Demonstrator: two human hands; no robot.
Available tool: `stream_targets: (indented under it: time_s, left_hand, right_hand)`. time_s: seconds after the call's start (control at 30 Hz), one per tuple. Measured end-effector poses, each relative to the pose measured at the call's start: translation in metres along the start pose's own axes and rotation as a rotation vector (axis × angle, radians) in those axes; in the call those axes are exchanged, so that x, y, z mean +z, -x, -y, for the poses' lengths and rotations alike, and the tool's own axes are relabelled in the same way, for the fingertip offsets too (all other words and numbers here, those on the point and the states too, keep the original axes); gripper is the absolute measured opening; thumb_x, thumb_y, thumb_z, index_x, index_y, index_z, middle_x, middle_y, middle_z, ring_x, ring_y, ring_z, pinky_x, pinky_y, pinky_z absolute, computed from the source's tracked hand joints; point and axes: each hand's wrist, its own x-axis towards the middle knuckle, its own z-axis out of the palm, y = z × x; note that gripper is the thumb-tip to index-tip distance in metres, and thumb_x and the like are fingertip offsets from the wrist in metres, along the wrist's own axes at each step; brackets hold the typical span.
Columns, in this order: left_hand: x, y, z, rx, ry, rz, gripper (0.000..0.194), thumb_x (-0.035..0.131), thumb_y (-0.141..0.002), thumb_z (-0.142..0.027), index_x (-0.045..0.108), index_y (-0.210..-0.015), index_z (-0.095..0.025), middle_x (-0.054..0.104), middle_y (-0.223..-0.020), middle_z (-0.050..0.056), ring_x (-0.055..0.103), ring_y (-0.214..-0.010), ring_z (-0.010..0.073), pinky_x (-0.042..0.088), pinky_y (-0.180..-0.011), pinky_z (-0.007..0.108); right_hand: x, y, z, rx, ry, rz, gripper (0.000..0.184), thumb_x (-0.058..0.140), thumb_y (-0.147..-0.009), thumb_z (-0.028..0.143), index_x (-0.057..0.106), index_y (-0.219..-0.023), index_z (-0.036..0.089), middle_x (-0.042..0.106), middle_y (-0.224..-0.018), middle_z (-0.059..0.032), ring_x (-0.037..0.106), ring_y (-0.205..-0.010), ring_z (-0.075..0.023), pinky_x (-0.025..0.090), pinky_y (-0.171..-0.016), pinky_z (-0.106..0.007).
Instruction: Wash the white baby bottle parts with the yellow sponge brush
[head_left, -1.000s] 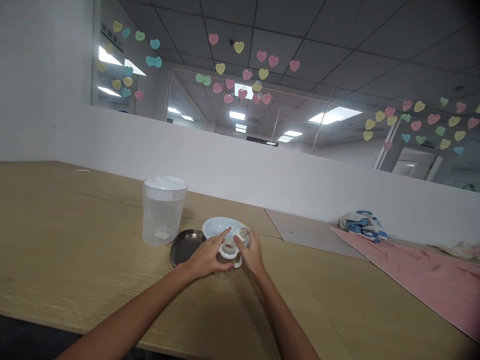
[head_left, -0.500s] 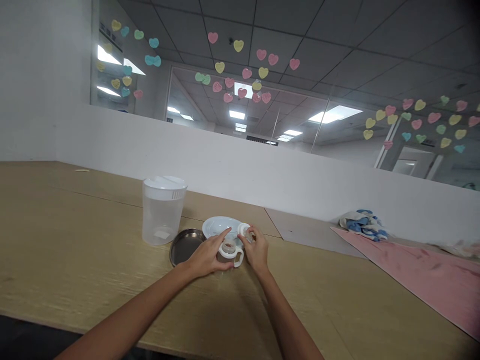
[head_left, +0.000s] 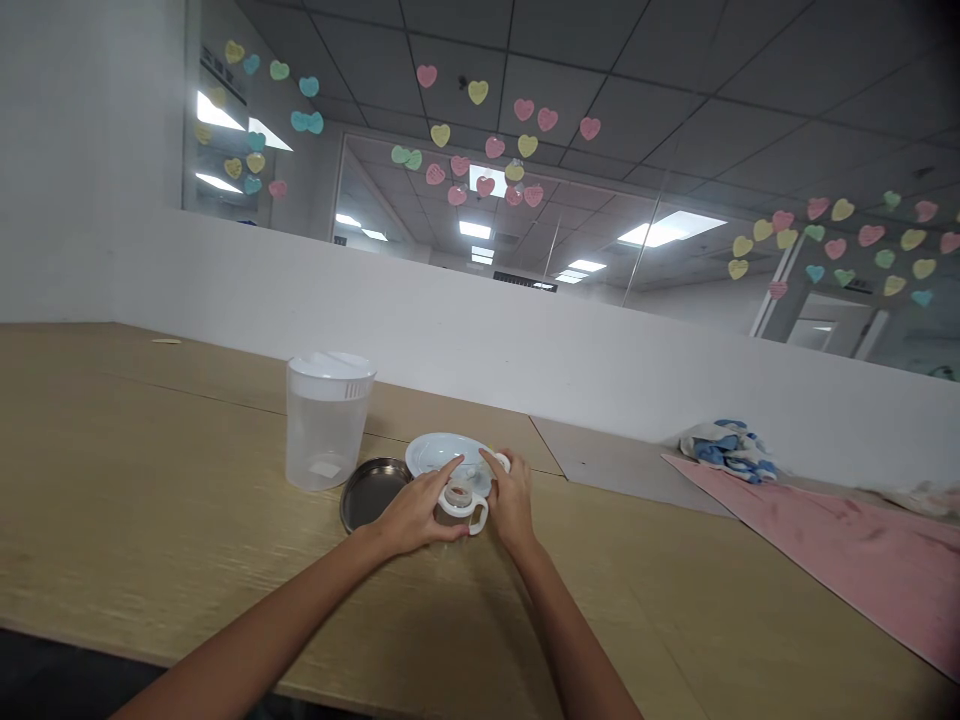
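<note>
My left hand (head_left: 414, 512) is wrapped round a small jar (head_left: 454, 508) with a clear open neck, a white collar and a white handle on its right. The jar stands upright, with something brown inside. My right hand (head_left: 514, 502) grips a white lid (head_left: 504, 461) with a clear part, just behind and to the right of the jar and apart from it. Its fingers hide most of the lid. Behind both hands lies a pale blue plate (head_left: 427, 448). A round dark metal pan (head_left: 371, 490) sits left of the jar, partly behind my left hand.
A tall translucent plastic pitcher (head_left: 324, 430) with a white top stands behind and left of the pan. At the far right, a blue and white cloth bundle (head_left: 727, 450) lies beside a pink sheet (head_left: 832, 540). A low white wall (head_left: 480, 345) borders the table's back.
My right hand has turned the lid over the plate's right edge, so its clear part now points left. My left hand and the jar stay in place.
</note>
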Motion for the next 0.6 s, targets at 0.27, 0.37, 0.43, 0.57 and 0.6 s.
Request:
stream_targets:
  time_s: [0.27, 0.37, 0.43, 0.57, 0.6]
  left_hand:
    - [0.004, 0.001, 0.006, 0.030, -0.041, -0.017, 0.093, 0.067, -0.068, -0.042, 0.013, -0.141, -0.019, 0.046, -0.132, 0.012, 0.044, -0.118, 0.0256, 0.036, -0.099, 0.038]
    - [0.007, 0.002, 0.012, 0.110, -0.116, -0.110, 0.099, 0.065, -0.068, -0.049, 0.006, -0.141, -0.018, 0.045, -0.131, 0.014, 0.040, -0.121, 0.0284, 0.029, -0.102, 0.045]
    - [0.006, 0.002, 0.017, 0.156, -0.201, -0.275, 0.092, 0.060, -0.071, -0.051, 0.009, -0.140, -0.017, 0.038, -0.135, 0.016, 0.030, -0.127, 0.0308, 0.021, -0.105, 0.050]
    - [-0.009, -0.003, 0.032, 0.002, -0.318, -0.834, 0.069, 0.051, -0.081, -0.042, 0.019, -0.136, -0.016, 0.029, -0.138, 0.018, 0.025, -0.130, 0.0301, 0.016, -0.106, 0.051]
    - [-0.015, -0.004, 0.036, -0.058, -0.318, -0.949, 0.068, 0.051, -0.082, -0.040, 0.019, -0.136, -0.015, 0.028, -0.139, 0.018, 0.025, -0.130, 0.0293, 0.016, -0.106, 0.051]
  right_hand:
    - [0.002, 0.000, -0.002, 0.056, 0.001, 0.041, 0.056, 0.039, -0.072, 0.009, 0.042, -0.128, 0.016, 0.049, -0.116, -0.0133, 0.044, -0.109, -0.0254, 0.035, -0.091, -0.042]
    - [0.004, 0.000, -0.002, 0.152, -0.050, 0.035, 0.054, 0.041, -0.072, 0.012, 0.040, -0.126, 0.011, 0.052, -0.112, -0.0143, 0.047, -0.107, -0.0256, 0.035, -0.090, -0.041]
    - [0.004, 0.001, -0.003, 0.220, -0.067, 0.047, 0.053, 0.045, -0.073, 0.019, 0.040, -0.124, 0.010, 0.055, -0.109, -0.0137, 0.049, -0.104, -0.0262, 0.035, -0.090, -0.041]
    - [0.003, 0.001, -0.001, 0.291, -0.079, 0.128, 0.052, 0.047, -0.074, 0.022, 0.040, -0.125, 0.014, 0.059, -0.107, -0.0113, 0.051, -0.102, -0.0263, 0.032, -0.090, -0.042]
    - [0.003, 0.002, -0.001, 0.296, -0.082, 0.154, 0.051, 0.047, -0.074, 0.021, 0.041, -0.124, 0.015, 0.059, -0.108, -0.0107, 0.051, -0.103, -0.0260, 0.031, -0.091, -0.043]
